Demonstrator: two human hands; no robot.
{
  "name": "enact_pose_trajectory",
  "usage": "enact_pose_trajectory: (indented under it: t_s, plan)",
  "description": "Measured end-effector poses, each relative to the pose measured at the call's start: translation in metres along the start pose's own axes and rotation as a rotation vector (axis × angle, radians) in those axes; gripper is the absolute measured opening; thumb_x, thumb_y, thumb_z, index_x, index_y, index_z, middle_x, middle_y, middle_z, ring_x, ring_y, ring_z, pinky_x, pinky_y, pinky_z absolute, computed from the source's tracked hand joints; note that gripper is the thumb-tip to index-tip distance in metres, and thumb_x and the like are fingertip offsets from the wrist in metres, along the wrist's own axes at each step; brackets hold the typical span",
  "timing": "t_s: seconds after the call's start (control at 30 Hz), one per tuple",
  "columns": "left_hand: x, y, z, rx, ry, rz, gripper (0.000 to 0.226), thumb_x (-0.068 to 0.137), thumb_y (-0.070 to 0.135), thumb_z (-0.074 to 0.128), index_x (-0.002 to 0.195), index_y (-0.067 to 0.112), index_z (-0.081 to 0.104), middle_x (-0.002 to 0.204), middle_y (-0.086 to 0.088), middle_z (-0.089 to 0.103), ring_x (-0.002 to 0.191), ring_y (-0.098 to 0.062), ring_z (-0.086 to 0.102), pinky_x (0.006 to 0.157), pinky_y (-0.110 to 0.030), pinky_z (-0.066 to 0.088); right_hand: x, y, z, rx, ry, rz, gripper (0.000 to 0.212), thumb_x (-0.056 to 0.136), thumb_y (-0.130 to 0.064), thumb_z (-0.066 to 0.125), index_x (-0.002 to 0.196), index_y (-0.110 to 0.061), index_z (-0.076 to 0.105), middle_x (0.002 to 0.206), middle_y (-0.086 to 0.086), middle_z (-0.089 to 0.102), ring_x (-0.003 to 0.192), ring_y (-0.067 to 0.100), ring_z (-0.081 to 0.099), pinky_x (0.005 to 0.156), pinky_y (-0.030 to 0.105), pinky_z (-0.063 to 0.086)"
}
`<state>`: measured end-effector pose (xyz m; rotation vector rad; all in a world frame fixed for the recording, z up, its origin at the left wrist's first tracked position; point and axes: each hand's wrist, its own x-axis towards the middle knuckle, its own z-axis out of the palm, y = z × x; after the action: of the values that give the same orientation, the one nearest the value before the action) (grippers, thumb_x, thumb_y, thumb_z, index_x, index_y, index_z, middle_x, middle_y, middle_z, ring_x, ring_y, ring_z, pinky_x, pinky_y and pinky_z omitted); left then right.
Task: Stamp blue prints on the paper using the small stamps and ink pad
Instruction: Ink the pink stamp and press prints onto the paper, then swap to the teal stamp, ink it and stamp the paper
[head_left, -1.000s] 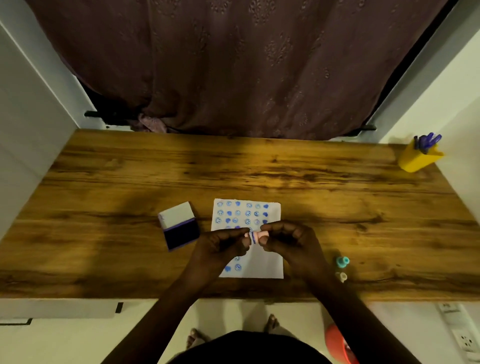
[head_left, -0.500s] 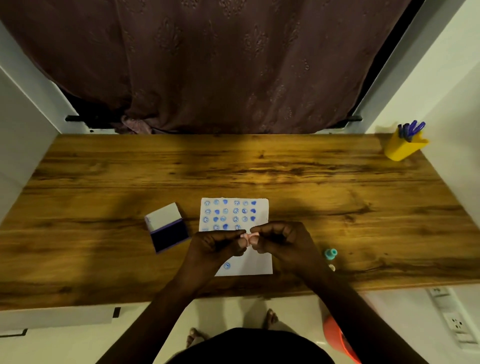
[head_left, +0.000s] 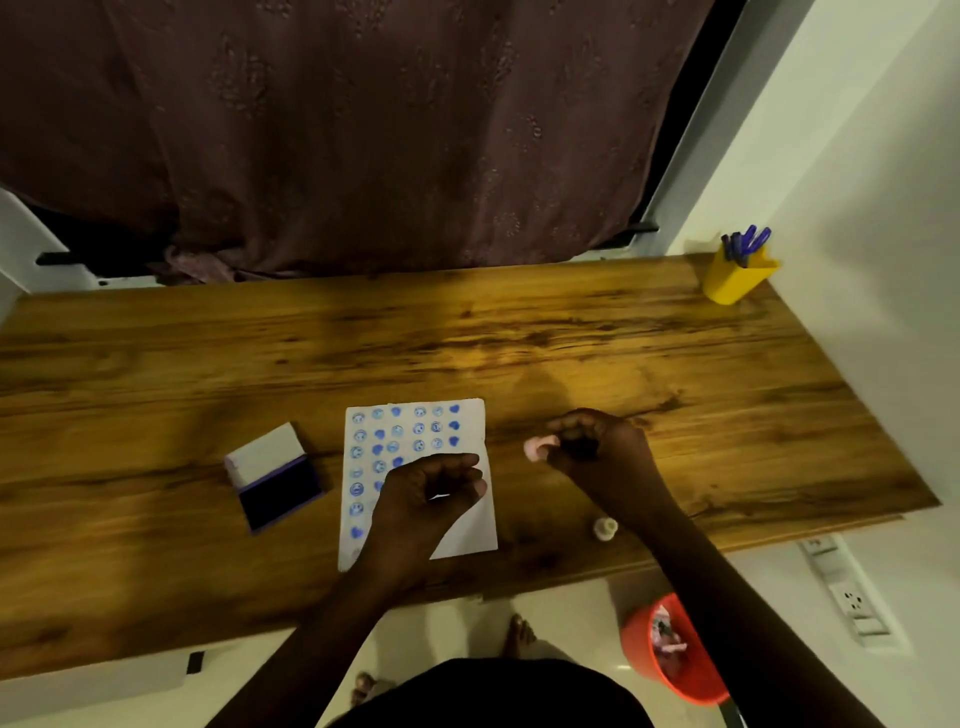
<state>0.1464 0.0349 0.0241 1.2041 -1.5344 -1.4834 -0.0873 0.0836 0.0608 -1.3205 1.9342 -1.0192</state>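
Lying flat on the glossy wood-grain counter (head_left: 571, 332): one white paper (head_left: 470, 530), rectangular, rows of blue round and heart prints over its upper left. Ink pad (head_left: 274, 480), hinged open just left, dark pad, pale lid. Right hand (head_left: 597, 451) pinches a small pink stamp (head_left: 535, 448), right of the sheet. Left hand (head_left: 423, 501) loosely curled above the paper, seemingly empty. Cream stamp (head_left: 605, 529) near the front edge. Yellow pen cup (head_left: 735, 275) in the far corner; maroon curtain (head_left: 363, 130) behind.

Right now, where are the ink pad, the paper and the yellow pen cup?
ink pad (head_left: 281, 494), head view, dark inked surface.
paper (head_left: 470, 535), head view, blank lower corner.
yellow pen cup (head_left: 732, 280), head view, front wall.
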Motion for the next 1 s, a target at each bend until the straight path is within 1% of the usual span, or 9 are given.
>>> enact_pose_trajectory:
  t_s: [0.07,0.13,0.23,0.5,0.6,0.7,0.77,0.9,1.0]
  plan:
    - [0.002,-0.003,0.006,0.013,0.000,0.002,0.036,0.083,0.016,0.085,0.091,0.050,0.078,0.099,0.020,0.081,0.098,-0.002,0.076,0.089,-0.021,0.056,0.010,0.020,-0.019,-0.215,0.104,-0.054,0.012,0.080,-0.025,0.085,0.078,-0.027,0.073,0.070,-0.013,0.073,0.066,-0.003,0.068,0.063,0.014,0.049]
    - [0.002,-0.003,0.010,0.027,-0.015,0.012,0.042,0.084,0.015,0.084,0.090,0.056,0.077,0.098,0.023,0.080,0.098,-0.001,0.075,0.088,-0.021,0.056,0.019,0.043,-0.034,-0.386,0.147,-0.042,0.016,0.085,-0.022,0.076,0.072,-0.019,0.069,0.065,-0.006,0.069,0.058,0.004,0.064,0.060,0.025,0.050]
    - [0.003,-0.006,0.016,0.032,-0.028,0.011,0.044,0.084,0.011,0.083,0.089,0.054,0.078,0.096,0.020,0.081,0.096,-0.002,0.076,0.090,-0.028,0.059,0.030,0.074,-0.049,-0.544,0.111,0.062,0.016,0.090,-0.022,0.066,0.077,-0.014,0.070,0.073,0.006,0.072,0.069,0.025,0.070,0.065,0.037,0.055]
    - [0.008,-0.011,0.028,0.000,-0.030,-0.016,0.044,0.086,0.006,0.080,0.091,0.050,0.079,0.097,0.015,0.081,0.097,-0.013,0.077,0.096,-0.052,0.060,0.034,0.096,-0.053,-0.540,0.087,0.129,0.018,0.090,-0.022,0.060,0.073,-0.019,0.064,0.064,-0.001,0.065,0.058,0.019,0.064,0.056,0.036,0.056]
    - [0.009,-0.012,0.032,0.000,-0.037,-0.025,0.043,0.087,0.007,0.080,0.092,0.049,0.079,0.099,0.013,0.081,0.099,-0.017,0.077,0.096,-0.055,0.060,0.034,0.098,-0.053,-0.531,0.073,0.121,0.018,0.092,-0.021,0.060,0.075,-0.020,0.064,0.066,0.000,0.067,0.056,0.018,0.064,0.054,0.037,0.057]
    - [0.010,-0.012,0.035,-0.017,-0.037,-0.040,0.042,0.087,0.005,0.079,0.091,0.048,0.080,0.099,0.009,0.082,0.100,-0.020,0.077,0.096,-0.056,0.059,0.034,0.094,-0.055,-0.522,0.058,0.106,0.010,0.091,-0.024,0.065,0.093,-0.019,0.073,0.086,0.006,0.076,0.075,0.023,0.072,0.067,0.041,0.061]
    - [0.011,-0.013,0.037,-0.028,-0.038,-0.055,0.042,0.087,0.004,0.079,0.090,0.046,0.081,0.098,0.006,0.082,0.101,-0.023,0.076,0.097,-0.057,0.059,0.032,0.089,-0.060,-0.519,0.084,0.092,0.022,0.089,-0.027,0.071,0.109,-0.018,0.075,0.102,0.006,0.078,0.089,0.025,0.075,0.076,0.039,0.061]
    - [0.013,-0.014,0.039,-0.024,-0.045,-0.069,0.041,0.087,0.006,0.079,0.089,0.047,0.081,0.099,0.008,0.082,0.100,-0.020,0.077,0.097,-0.054,0.059,0.022,0.083,-0.063,-0.589,0.067,0.015,0.017,0.085,-0.036,0.074,0.093,-0.021,0.074,0.088,-0.001,0.076,0.079,0.019,0.074,0.069,0.032,0.058]
    - [0.014,-0.015,0.040,-0.038,-0.049,-0.075,0.038,0.088,0.007,0.079,0.090,0.045,0.081,0.099,0.006,0.082,0.101,-0.022,0.077,0.097,-0.055,0.059,0.009,0.083,-0.050,-0.602,-0.013,0.056,0.030,0.079,-0.043,0.081,0.098,-0.020,0.077,0.089,0.000,0.078,0.080,0.017,0.075,0.071,0.029,0.057]
